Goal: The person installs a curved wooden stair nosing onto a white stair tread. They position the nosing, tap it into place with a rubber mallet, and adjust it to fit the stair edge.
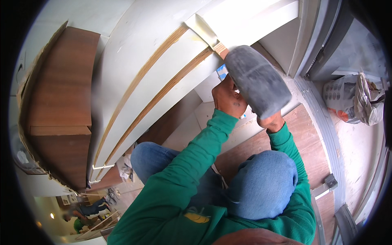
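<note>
A rubber mallet's dark grey head (258, 81) fills the middle of the picture, close to the camera and slightly blurred. My right hand (271, 121) is closed just below it, partly covered by it. It appears to grip the mallet, though the handle is hidden. My left hand (230, 98) is closed beside the head, and what its fingers hold is out of sight. Ahead, a short piece of wood (221, 50) shows between the mallet head and the white panels (163, 73), whose edges are bare wood. A pale bracket-like piece (201, 28) spans the panels' far ends.
Brown boards (61, 77) stand at the left. A plastic bag (347, 98) lies at the right near metal door tracks (322, 118). My bent knees (263, 183) are below my hands, over a brown board (294, 134). Another person (87, 210) is far off at lower left.
</note>
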